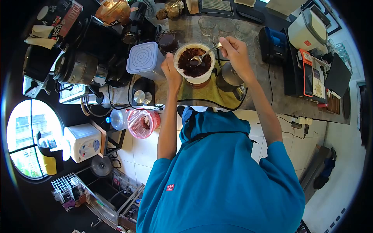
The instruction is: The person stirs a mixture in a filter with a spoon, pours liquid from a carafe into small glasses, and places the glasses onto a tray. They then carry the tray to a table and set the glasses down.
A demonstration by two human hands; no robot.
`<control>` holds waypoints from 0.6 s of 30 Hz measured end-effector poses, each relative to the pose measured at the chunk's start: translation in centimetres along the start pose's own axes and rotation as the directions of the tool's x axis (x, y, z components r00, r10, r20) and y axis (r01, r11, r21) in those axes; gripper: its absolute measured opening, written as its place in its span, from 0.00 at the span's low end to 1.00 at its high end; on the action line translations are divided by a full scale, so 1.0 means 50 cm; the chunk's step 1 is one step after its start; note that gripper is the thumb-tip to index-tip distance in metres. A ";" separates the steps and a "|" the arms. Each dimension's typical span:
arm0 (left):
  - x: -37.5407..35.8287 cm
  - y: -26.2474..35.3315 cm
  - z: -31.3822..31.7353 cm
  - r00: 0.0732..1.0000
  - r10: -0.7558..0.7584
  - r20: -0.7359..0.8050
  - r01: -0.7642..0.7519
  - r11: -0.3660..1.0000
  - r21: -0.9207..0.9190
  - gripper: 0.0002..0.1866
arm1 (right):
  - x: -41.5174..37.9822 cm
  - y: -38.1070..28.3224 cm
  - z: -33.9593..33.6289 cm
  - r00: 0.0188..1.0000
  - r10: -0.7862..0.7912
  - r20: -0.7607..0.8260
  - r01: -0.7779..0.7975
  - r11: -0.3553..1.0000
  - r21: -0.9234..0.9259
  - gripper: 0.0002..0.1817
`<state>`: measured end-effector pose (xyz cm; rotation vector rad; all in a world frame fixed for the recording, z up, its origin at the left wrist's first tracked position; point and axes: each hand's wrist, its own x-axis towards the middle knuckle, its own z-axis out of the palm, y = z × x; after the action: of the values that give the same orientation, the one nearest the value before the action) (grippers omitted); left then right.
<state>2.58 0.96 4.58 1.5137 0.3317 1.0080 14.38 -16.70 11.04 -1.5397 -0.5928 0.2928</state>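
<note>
A coffee dripper point(199, 79) with a pale paper filter point(177, 58) stands near the counter's front edge, wet dark coffee grounds point(190, 54) inside. My left hand point(171, 73) is closed at the dripper's left side, its fingers partly hidden. Between the fingers of my right hand point(236, 54) is the handle of a metal spoon point(208, 52), whose bowl rests in the grounds. Beneath the dripper lies an olive-yellow cloth point(186, 92). A metal pitcher point(229, 77) sits just right of the dripper, below my right wrist.
A lidded plastic canister point(143, 58) is left of my left hand, with a glass of dark liquid point(167, 40) behind. Several clear glasses point(207, 26) line the back. Black cables point(269, 83) cross the counter. A coffee machine point(83, 68) is left, a printer point(272, 46) right.
</note>
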 end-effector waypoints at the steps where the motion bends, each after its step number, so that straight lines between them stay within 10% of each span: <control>1: 0.001 -0.001 0.000 1.000 -0.020 0.000 0.020 1.000 -0.004 0.27 | 0.001 -0.011 -0.003 1.000 -0.023 0.008 0.022 0.999 0.024 0.18; 10: -0.003 -0.014 -0.015 0.998 -0.034 0.045 0.034 0.999 0.017 0.21 | -0.023 -0.112 0.007 0.955 -0.295 0.025 0.273 0.848 -0.454 0.17; 18: -0.001 -0.021 -0.005 0.999 -0.033 -0.013 0.033 0.999 0.000 0.26 | 0.002 0.018 0.015 0.999 -0.049 -0.021 0.043 0.978 -0.204 0.18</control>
<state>2.74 1.34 3.61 1.4976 0.3647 0.9916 14.22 -16.01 10.11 -1.7209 -0.6526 0.1807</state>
